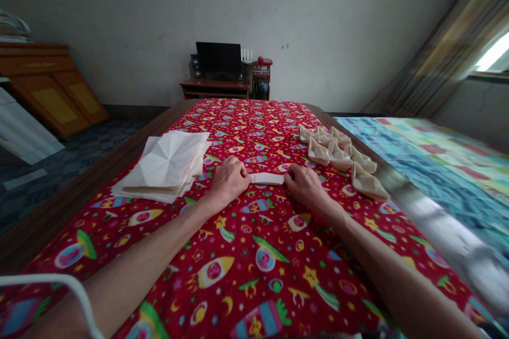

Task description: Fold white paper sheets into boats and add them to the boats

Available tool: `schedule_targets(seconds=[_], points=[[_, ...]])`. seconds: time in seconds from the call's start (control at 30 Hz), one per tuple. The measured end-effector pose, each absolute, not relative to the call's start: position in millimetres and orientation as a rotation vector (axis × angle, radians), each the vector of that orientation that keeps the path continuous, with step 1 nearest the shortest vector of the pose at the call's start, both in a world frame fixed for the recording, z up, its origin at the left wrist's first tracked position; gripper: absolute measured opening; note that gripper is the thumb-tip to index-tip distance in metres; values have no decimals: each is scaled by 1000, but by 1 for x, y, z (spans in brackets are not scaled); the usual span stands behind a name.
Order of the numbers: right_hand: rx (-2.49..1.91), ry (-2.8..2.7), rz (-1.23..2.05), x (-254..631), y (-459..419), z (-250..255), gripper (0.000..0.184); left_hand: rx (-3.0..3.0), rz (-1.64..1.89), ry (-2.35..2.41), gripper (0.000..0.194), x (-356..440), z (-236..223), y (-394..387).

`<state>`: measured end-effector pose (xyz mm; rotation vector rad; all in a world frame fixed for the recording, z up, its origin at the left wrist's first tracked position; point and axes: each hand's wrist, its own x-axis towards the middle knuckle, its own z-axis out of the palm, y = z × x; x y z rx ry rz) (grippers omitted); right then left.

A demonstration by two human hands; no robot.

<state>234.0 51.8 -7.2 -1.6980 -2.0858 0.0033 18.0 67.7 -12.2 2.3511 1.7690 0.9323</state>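
Observation:
A narrow folded strip of pale paper [267,178] stretches level between my two hands, just over the red patterned cloth [254,243]. Its left end is pinched in my left hand [231,179], the fingers curled closed. My right hand [305,184] grips the right end the same way, thumb and fingers pressed together. Left of my left hand lies a stack of creased paper sheets [169,161], the top one marked with folds fanning from its centre. Several folded paper pieces [338,151], boat-like in shape, sit in a cluster beyond my right hand.
The cloth covers a dark wooden table [135,156]. A white cable [59,278] curves in at the lower left. To the right is a bed with a colourful cover [421,169]. Behind the table are a monitor [218,57] on a desk and a wooden cabinet [51,90].

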Motion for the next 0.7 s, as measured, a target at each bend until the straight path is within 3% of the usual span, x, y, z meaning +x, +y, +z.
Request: schedule_targets(seconds=[0.03, 0.17, 0.3, 0.57, 0.7], points=[[-1707, -2093, -12, 234, 52, -7, 18, 2379, 950, 1774, 6, 19, -12, 66], [-1735, -2121, -58, 233, 53, -7, 18, 2763, 936, 1414, 39, 21, -10, 58], [-1755, -2138, -102, 232, 53, -8, 18, 3014, 588, 987, 42, 23, -11, 51], [-1799, -2147, -234, 230, 42, -3, 20, 2934, 326, 1095, 48, 27, -17, 38], [-1518, -2366, -349, 220, 22, 2, 33, 2925, 269, 1103, 48, 26, -14, 37]])
